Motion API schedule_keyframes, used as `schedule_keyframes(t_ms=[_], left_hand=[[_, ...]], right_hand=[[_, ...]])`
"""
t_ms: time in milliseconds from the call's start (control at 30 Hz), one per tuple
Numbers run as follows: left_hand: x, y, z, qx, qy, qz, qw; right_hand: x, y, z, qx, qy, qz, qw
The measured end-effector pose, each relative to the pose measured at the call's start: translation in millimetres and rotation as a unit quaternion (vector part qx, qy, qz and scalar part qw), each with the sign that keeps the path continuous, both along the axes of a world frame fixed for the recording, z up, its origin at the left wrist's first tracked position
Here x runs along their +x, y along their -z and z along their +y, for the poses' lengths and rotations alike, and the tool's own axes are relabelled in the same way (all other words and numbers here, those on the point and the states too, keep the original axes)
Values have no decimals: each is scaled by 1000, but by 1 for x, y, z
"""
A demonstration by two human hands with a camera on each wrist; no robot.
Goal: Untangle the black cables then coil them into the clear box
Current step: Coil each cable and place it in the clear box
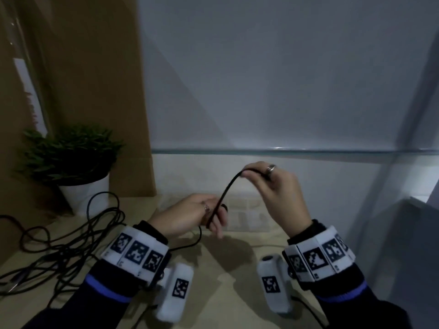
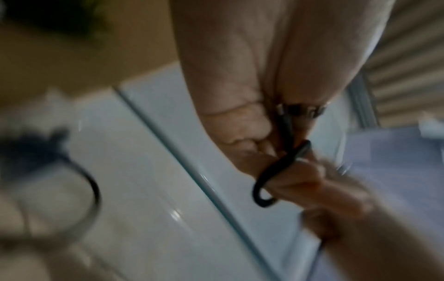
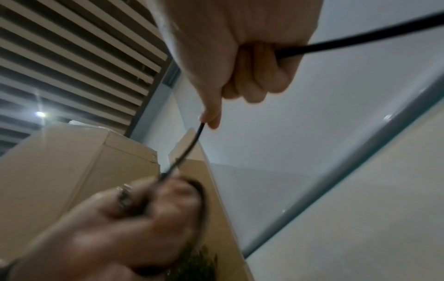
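Observation:
One black cable stretches between my two hands above the table. My left hand holds its lower part with curled fingers, and from there the cable trails down to the table. My right hand is higher and to the right, pinching the cable's top bend. In the right wrist view the cable passes through my right hand and leaves at thumb and forefinger toward the blurred left hand. A tangle of black cables lies on the table at left. A pale clear box sits just behind my hands.
A green plant in a white pot stands at the back left, against a brown cardboard panel. A glass partition with a greenish edge closes the back of the table. A grey surface rises at right.

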State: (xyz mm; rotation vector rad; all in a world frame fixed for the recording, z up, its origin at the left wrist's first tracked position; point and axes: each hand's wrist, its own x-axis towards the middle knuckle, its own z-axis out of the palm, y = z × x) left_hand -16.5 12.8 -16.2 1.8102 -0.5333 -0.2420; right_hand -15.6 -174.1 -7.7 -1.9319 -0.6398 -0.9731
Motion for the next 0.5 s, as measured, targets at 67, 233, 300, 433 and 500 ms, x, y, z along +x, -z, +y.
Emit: schedule_keyframes(t_ms=[67,233,300,433,500], left_hand=[[-10,-3,-7,-86,77,76,990],[-6,-2,-8,-366,56,119,921],[5,5,-6,-394,-19,58,917],[19,17,0,-253,-182,-63,948],[19,18,7,-94,-209,-109,967]], right_hand=[[9,8,-5,48,63,13,997],[14,20,-2,-247,-3,301,921],[0,17,5,-302,-111,389,863],[-18,5,10,-342,-197,345,852],[-17,3,10,-267,-173,261,912]])
